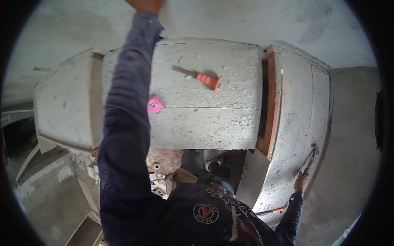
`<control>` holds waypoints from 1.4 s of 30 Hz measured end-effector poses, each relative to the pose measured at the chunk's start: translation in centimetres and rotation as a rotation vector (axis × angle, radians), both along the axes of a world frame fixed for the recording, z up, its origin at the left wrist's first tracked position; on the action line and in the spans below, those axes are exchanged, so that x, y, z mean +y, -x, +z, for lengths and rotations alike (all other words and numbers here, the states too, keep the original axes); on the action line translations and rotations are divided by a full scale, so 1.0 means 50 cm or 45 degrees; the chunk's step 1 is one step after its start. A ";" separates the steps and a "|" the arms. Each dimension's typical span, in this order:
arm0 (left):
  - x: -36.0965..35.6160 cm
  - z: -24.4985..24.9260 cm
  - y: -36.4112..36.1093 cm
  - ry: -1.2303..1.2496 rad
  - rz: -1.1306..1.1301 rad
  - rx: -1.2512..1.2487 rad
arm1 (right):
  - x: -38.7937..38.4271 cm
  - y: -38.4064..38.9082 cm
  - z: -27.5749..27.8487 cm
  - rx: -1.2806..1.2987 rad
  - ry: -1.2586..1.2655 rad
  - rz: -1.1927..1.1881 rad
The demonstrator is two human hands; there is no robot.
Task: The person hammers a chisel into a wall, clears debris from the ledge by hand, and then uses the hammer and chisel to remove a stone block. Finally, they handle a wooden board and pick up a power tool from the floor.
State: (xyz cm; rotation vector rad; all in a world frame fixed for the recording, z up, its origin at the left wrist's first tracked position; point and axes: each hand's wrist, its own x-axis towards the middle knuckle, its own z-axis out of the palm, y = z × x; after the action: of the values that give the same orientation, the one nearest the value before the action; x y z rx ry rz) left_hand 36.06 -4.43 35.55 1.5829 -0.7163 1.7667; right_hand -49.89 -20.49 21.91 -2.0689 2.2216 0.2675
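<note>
Currently, right hand (pixel 301 183): is gripping the handle of 1 hammer (pixel 310 160), fingers curled round it, at the lower right.
Hammer: is pointing its head away from the body, over the right slab (pixel 293 106); whether the head is touching the concrete, I cannot tell.
Left hand (pixel 145 5): is showing only in part at the top edge, beyond the far side of the middle slab (pixel 205 131); I cannot tell whether it is holding anything.
Left sleeve (pixel 127 94): is covering the left part of the middle slab from view.
Chisel (pixel 200 78): is lying on the middle slab, its red grip and guard pointing right, its bare shaft left.
Pink tape measure (pixel 156 105): is resting on that same slab, showing just beside the sleeve, near 1 line running across the concrete.
Orange-marked tool (pixel 278 210): is lying on the right slab, nearer the body than the hammer.
Reddish-brown edge (pixel 270 102): is bordering the dark gap between the 2 slabs.
</note>
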 end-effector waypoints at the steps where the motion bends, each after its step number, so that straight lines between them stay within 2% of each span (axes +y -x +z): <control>1: 0.021 -0.018 0.043 -0.122 -0.088 0.292 | 0.027 0.003 -0.037 -0.048 0.089 0.016; 2: 0.032 -0.043 0.079 -0.056 -0.201 0.221 | 0.044 -0.001 -0.073 0.012 0.134 0.036; 3: 0.085 -0.096 0.131 -0.310 -0.240 0.544 | 0.063 -0.024 -0.088 0.031 0.166 0.012; 4: 0.126 -0.152 0.193 -0.405 -0.680 0.877 | 0.074 -0.046 -0.095 0.065 0.199 -0.045; 5: 0.168 -0.218 0.274 -0.414 -0.811 1.095 | 0.107 -0.091 -0.069 0.120 0.226 -0.114; 7: 0.290 -0.327 0.447 -0.718 -0.603 1.358 | 0.162 -0.172 -0.042 0.144 0.292 -0.132; 8: 0.353 -0.373 0.526 -0.756 -0.650 1.505 | 0.171 -0.186 -0.030 0.194 0.381 -0.179; 10: 0.486 -0.445 0.661 -0.780 -0.577 1.642 | 0.122 -0.095 -0.127 0.231 0.429 -0.116; 11: 0.547 -0.468 0.715 -0.805 -0.555 1.678 | 0.134 -0.108 -0.132 0.183 0.512 -0.209; 12: 0.600 -0.476 0.763 -0.898 -0.410 1.731 | 0.137 -0.121 -0.132 0.123 0.538 -0.291; 13: 0.636 -0.483 0.791 -0.981 -0.254 1.765 | 0.142 -0.143 -0.097 0.097 0.431 -0.312; 15: 0.682 -0.495 0.809 -0.998 -0.301 1.814 | 0.137 -0.136 -0.107 0.046 0.410 -0.344; 20: 0.664 -0.527 0.808 -0.987 -0.311 1.926 | 0.147 -0.157 -0.092 -0.117 0.415 -0.410; 24: 0.660 -0.520 0.794 -1.031 -0.223 2.042 | 0.154 -0.156 -0.086 -0.193 0.430 -0.340; 27: 0.675 -0.525 0.773 -1.027 -0.324 2.117 | 0.162 -0.145 -0.094 -0.219 0.394 -0.286; 30: 0.714 -0.534 0.762 -0.874 -0.335 2.111 | 0.223 -0.135 -0.083 -0.333 0.452 -0.148; 32: 0.745 -0.517 0.742 -0.758 -0.172 2.029 | 0.287 -0.134 -0.068 -0.383 0.555 0.091; 35: 0.827 -0.525 0.661 -0.681 -0.067 2.020 | 0.390 -0.166 -0.022 -0.484 0.438 0.209; 36: 0.853 -0.516 0.633 -0.760 0.089 1.970 | 0.415 -0.177 -0.017 -0.514 0.410 0.257; 40: 0.965 -0.467 0.529 -0.629 0.161 1.781 | 0.481 -0.209 -0.052 -0.534 0.226 0.179; 42: 0.980 -0.377 0.528 -0.613 0.450 1.719 | 0.511 -0.251 -0.017 -0.406 0.245 0.170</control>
State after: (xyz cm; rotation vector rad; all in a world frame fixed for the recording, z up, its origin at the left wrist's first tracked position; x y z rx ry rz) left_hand 9.67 44.56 16.70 2.7789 -0.1489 0.3398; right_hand -37.33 5.07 21.06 -2.1738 1.9913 -0.2609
